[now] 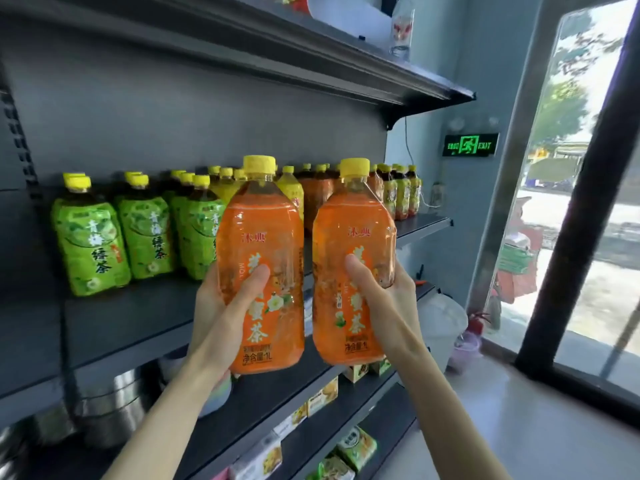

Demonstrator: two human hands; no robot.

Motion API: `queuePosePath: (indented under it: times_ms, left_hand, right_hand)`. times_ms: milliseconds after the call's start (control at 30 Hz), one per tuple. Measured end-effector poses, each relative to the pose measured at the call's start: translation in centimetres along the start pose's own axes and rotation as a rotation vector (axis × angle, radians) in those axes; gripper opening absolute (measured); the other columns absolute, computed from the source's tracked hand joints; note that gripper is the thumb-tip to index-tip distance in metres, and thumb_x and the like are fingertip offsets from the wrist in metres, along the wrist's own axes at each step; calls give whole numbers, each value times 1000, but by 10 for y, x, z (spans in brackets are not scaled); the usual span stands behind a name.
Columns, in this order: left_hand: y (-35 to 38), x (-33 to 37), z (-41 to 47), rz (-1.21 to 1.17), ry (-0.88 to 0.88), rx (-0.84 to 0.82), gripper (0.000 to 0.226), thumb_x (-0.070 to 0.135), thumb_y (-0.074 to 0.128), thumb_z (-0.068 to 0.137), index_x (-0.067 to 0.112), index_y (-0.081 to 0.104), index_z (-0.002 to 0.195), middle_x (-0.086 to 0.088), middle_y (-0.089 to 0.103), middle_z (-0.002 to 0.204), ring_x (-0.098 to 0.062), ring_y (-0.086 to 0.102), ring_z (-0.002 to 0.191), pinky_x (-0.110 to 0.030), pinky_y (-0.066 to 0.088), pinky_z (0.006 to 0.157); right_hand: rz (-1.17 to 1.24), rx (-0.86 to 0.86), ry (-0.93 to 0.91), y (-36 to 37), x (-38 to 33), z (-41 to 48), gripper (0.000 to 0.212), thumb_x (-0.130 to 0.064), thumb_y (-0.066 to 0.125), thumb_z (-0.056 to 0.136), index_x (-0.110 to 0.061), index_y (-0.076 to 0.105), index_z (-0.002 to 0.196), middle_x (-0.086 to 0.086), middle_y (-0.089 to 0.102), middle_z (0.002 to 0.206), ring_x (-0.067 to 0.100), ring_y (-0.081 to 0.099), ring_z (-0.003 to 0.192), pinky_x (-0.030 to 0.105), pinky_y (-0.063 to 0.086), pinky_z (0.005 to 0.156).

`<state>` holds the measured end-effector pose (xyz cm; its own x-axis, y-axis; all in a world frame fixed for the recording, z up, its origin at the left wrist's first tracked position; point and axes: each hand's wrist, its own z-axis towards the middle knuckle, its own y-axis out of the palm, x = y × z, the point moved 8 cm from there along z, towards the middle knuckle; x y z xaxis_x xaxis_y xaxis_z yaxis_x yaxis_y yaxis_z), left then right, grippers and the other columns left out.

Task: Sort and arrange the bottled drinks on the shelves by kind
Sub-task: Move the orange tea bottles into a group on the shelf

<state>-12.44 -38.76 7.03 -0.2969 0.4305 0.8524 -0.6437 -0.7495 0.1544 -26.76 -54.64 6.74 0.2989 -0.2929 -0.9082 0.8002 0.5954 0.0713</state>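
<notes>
Two orange tea bottles in the air, one per hand. The left hand [221,306] wraps the left orange bottle [263,237] low on its label, thumb across the front, and the right hand [384,299] grips the right orange bottle [353,244] the same way. Both are upright in front of the middle shelf [138,327], not yet set down. This looks like the carrying step, orange going to orange. Green bottles [90,244] stand grouped on the left, and an orange row [317,195] shows further back beside yellow bottles [291,188]. The next move, I'd judge, is to reach in and stand both by that row without knocking neighbours. Any free spot there is hidden behind the held bottles, and the far-right bottles are too small to tell apart.
</notes>
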Motion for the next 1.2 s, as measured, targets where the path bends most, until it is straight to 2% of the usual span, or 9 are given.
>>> queuePosePath:
  times_ms: [200,333,400,567,667,733,933,1100,1200]
  left_hand:
    - [64,-59,77,-6,2,3,63,59,64,58,34,56,116,14,70,100,-6,68,89,-16,53,60]
    - [113,-88,129,14,13,-12,81,75,67,52,35,53,122,11,69,106,-9,68,93,-24,55,68]
    - [137,-105,151,20,11,-23,85,79,66,48,36,53,120,13,69,104,-8,68,92,-21,55,66]
    - [201,-155,200,25,3,-38,82,75,69,50,33,55,119,11,70,102,-10,68,92,-24,56,69]
    - [232,-188,225,43,-12,9,76,64,66,56,29,53,122,9,70,103,-10,68,92,-26,56,72]
    - [249,-204,244,61,-25,50,80,67,67,54,30,53,123,9,70,104,-10,68,93,-27,55,73]
    - [268,-239,290,133,-36,233,79,64,63,55,31,50,125,13,68,103,-3,67,91,-20,53,70]
    - [257,-260,316,232,-61,333,67,64,64,56,41,46,116,15,64,106,3,65,88,-21,49,71]
    - [247,-273,329,259,-88,366,47,55,65,65,46,46,107,17,63,105,6,64,87,-16,50,63]
  right_hand:
    - [-108,-21,-4,-41,39,98,64,-69,71,56,-28,62,105,-4,73,95,14,72,85,44,60,79]
    - [-104,20,17,-78,64,160,66,-71,72,54,-29,61,104,-2,73,96,18,72,87,47,59,80]
    - [-105,40,13,-98,76,187,64,-71,72,55,-30,61,104,-2,73,96,18,72,87,47,58,81]
    - [-109,35,29,-143,115,262,66,-71,70,53,-30,60,104,-3,73,96,15,72,86,44,59,81]
    - [-112,0,33,-163,142,308,68,-74,70,51,-32,59,103,-5,72,97,16,71,88,44,59,81]
    - [-111,-37,43,-174,157,342,70,-73,71,50,-31,60,105,-5,73,96,15,72,87,44,59,81]
    - [-79,-182,40,-172,187,429,61,-68,71,54,-35,60,104,-8,73,95,9,71,86,37,58,81]
    - [-45,-298,56,-139,218,471,85,-72,68,50,-28,50,121,-9,69,104,4,68,89,30,57,80]
    - [-28,-334,64,-118,237,491,90,-73,70,50,-28,47,124,-10,67,108,8,66,98,39,55,89]
